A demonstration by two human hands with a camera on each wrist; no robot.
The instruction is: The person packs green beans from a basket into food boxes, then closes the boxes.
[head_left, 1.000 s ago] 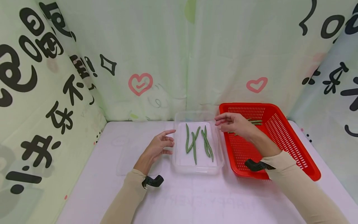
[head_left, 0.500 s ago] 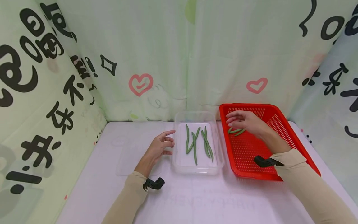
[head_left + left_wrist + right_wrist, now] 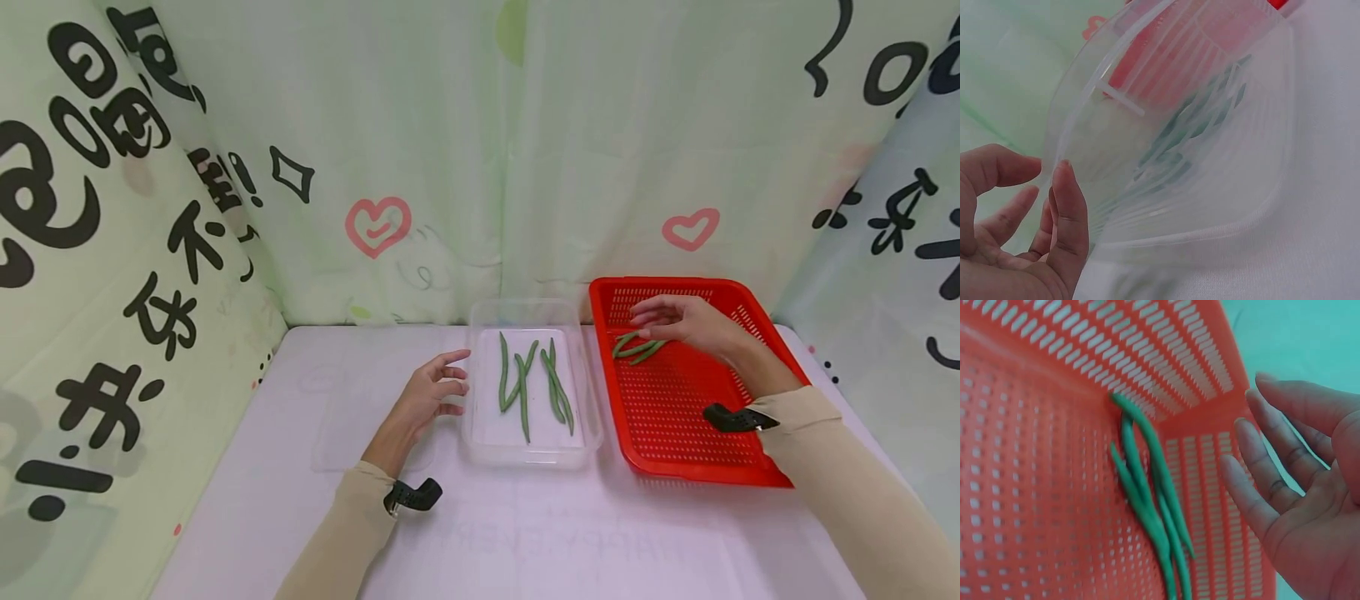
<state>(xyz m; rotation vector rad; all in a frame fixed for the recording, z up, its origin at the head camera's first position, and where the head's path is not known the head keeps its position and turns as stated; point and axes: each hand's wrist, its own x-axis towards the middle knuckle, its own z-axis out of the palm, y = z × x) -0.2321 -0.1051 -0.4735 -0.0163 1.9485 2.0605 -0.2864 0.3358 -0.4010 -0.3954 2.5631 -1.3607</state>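
Several green beans (image 3: 522,398) lie in a clear container (image 3: 531,456) on the tabletop (image 3: 525,533), head view, as the right hand (image 3: 693,323), now shifted from the container's side further over the red basket (image 3: 675,433), hovers empty near more beans (image 3: 645,353), apparently within reach. Left wrist view: the left hand (image 3: 1029,231) is loose-fingered and empty beside the container; contact is unclear. Right wrist view: the basket's beans lie bunched, apart from the right hand's relaxed fingers.
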